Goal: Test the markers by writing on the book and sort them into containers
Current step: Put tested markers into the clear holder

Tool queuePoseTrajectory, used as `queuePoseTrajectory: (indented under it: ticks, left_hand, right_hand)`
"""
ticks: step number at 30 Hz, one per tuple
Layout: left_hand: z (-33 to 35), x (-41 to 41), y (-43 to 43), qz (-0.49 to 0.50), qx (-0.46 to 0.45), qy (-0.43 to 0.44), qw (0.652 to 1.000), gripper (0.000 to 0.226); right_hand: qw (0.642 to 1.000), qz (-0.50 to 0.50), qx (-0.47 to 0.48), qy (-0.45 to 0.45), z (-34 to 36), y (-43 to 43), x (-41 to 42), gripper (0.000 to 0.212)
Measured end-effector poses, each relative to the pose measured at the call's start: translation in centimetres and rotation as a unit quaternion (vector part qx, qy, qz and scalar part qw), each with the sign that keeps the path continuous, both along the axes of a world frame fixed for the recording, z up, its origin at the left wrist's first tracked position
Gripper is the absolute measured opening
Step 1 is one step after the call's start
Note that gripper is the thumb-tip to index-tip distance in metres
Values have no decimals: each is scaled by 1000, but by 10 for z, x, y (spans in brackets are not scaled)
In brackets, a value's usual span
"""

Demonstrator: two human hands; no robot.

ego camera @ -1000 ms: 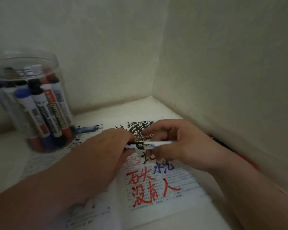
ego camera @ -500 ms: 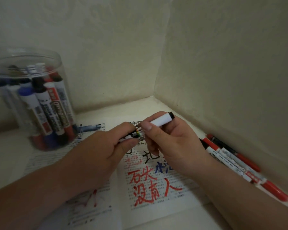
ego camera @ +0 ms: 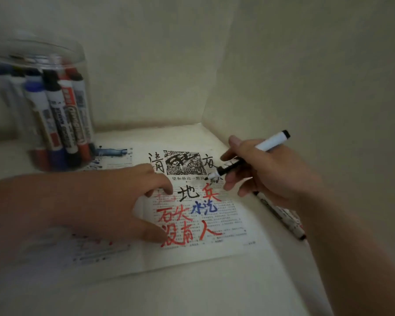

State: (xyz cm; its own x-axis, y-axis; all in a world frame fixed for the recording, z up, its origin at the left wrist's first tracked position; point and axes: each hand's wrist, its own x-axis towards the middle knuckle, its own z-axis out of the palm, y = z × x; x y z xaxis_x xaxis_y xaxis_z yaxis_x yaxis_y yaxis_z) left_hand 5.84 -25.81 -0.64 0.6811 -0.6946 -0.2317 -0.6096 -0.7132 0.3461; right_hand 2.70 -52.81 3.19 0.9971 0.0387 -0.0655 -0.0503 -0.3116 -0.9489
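Note:
An open book (ego camera: 233, 233) lies on the pale surface, its right page covered with red, blue and black handwritten characters. My right hand (ego camera: 274, 179) grips an uncapped white marker (ego camera: 268, 143) with a black grip section. The marker is tilted, and its black tip touches the page near the upper right of the writing. My left hand (ego camera: 114, 201) rests on the book near the spine with bent fingers pressing the paper. I see nothing held in it, and no cap is in view.
A clear plastic jar (ego camera: 43, 110) with several red, blue and black markers stands at the back left, partly on the left page. Loose markers (ego camera: 281, 213) lie along the right wall under my right wrist. Walls close off the back and right.
Both hands held the marker together and pulled apart. My right hand has turned it tip-down onto the page. My left hand has let go and dropped onto the book.

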Motion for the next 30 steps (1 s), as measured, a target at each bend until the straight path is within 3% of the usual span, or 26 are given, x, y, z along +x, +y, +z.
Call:
queuePoseTrajectory:
  ticks: [2,4,8,14,21,25,30]
  left_hand:
    - [13,-1,-6,-15,89,8,996,81]
    - [21,3,-20,-16,116,-10,993,68]
    - [6,12,-45,15,-5,-58,998,30]
    - [-17,16,-43,-1,4,-81,997,37]
    - [-18,18,-43,-9,-4,-92,996,43]
    - [-18,18,-45,-4,-6,-95,995,41]
    - [-17,15,-47,-1,-12,-100,995,38]
  right_hand:
    - [998,53,-4,19,-3,-7,-13,23]
    - [998,54,10,21,-16,-12,-22,14]
    - [998,29,53,4,-39,-20,-30,14]
    - [998,56,18,-10,-50,-17,-36,9]
    - [999,35,-12,-15,-53,-15,-33,19]
    - [995,99,-32,11,-47,-19,-35,21]
    - [998,34,40,-19,-48,-15,-33,13]
